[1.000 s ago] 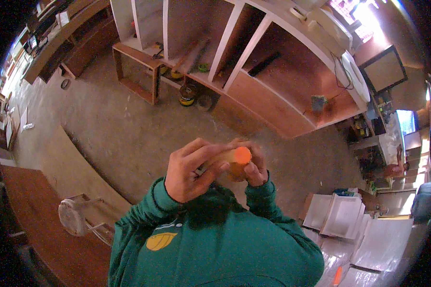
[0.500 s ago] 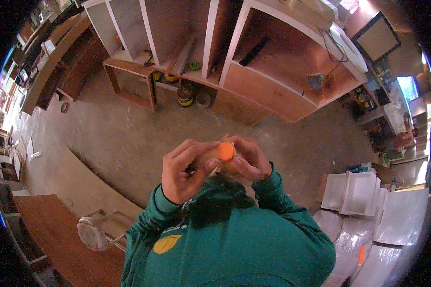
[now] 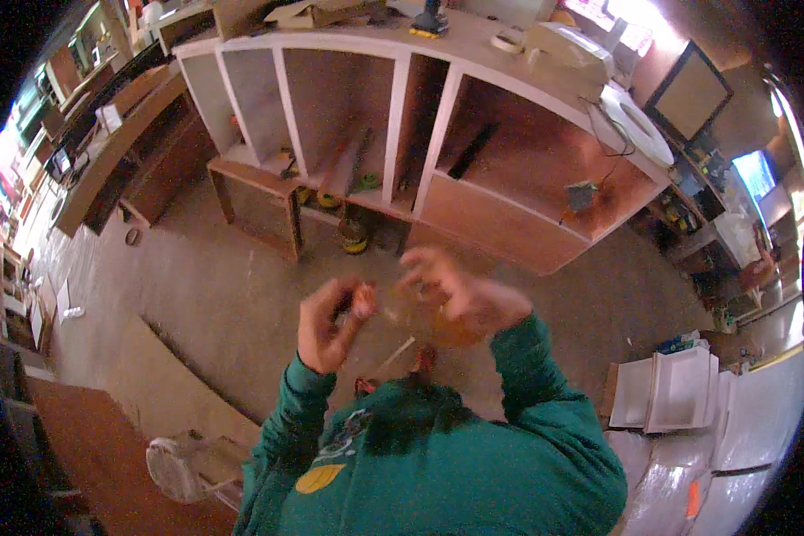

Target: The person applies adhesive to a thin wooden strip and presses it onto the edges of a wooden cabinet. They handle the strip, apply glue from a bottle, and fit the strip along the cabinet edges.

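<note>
My left hand [image 3: 330, 323] is closed in a pinch in front of my chest. Something small and pale orange shows at its fingertips, too blurred to name. To its right is my right hand [image 3: 460, 295], smeared by motion, with its upper fingers curled forward. Below its palm shows a yellowish, see-through thing [image 3: 454, 332], partly hidden by the hand. A gap separates the two hands. Under them, a thin pale strip [image 3: 397, 355] shows near my feet; whether it hangs or lies on the floor I cannot tell.
Ahead stands a long wooden cabinet [image 3: 500, 219] with white-edged open compartments; a cordless drill [image 3: 430, 20] rests on top. A wooden frame [image 3: 257, 210] leans before it. Behind me on the left is a round-seated stool [image 3: 171, 469]. White drawer boxes [image 3: 679, 389] stand on wrapped panels at right.
My hands have parted from around the orange disc, left hand leftward, right hand rightward. The disc's full face no longer shows. The view has tilted up, bringing the cabinet top in.
</note>
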Tool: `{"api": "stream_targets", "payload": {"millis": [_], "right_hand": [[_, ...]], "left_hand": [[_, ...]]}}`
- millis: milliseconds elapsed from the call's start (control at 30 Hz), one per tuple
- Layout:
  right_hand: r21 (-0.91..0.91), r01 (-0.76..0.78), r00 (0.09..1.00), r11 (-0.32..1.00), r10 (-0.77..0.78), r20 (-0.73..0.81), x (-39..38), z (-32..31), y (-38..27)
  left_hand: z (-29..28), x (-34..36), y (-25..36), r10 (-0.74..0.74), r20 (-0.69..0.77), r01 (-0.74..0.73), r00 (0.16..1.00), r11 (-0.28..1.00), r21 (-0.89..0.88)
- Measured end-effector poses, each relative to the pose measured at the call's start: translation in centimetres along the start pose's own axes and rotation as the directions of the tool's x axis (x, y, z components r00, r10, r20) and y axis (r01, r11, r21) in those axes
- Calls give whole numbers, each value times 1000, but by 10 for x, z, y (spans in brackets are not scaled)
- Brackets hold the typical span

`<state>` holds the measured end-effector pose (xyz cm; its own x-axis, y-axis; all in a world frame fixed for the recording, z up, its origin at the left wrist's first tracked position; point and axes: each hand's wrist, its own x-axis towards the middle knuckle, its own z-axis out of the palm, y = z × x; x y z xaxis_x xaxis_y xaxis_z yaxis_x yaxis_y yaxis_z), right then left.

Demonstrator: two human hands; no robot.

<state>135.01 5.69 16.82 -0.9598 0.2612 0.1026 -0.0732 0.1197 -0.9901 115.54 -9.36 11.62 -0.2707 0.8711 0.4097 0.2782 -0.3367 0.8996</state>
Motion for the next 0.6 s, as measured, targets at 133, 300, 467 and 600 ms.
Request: {"api": "stream_targets", "payload": {"millis": [133,300,467,600], "right_hand": [[592,282,955,755,-277,-103,11,-27,-6],[156,533,839,832,-495,-227,54,9,-5],[201,420,879,885,-343,-331,80,27,-19],[229,378,883,897,-276,-379,85,24,-14]], "left_hand": [[0,21,13,-126,-328,-70,936,848,-526],[22,30,29,-173,-340,-178,924,592,-786],[41,17,20,-235,-159,-32,959,468,-883],[40,12,20,-201,-71,45,977,519,-854]]}}
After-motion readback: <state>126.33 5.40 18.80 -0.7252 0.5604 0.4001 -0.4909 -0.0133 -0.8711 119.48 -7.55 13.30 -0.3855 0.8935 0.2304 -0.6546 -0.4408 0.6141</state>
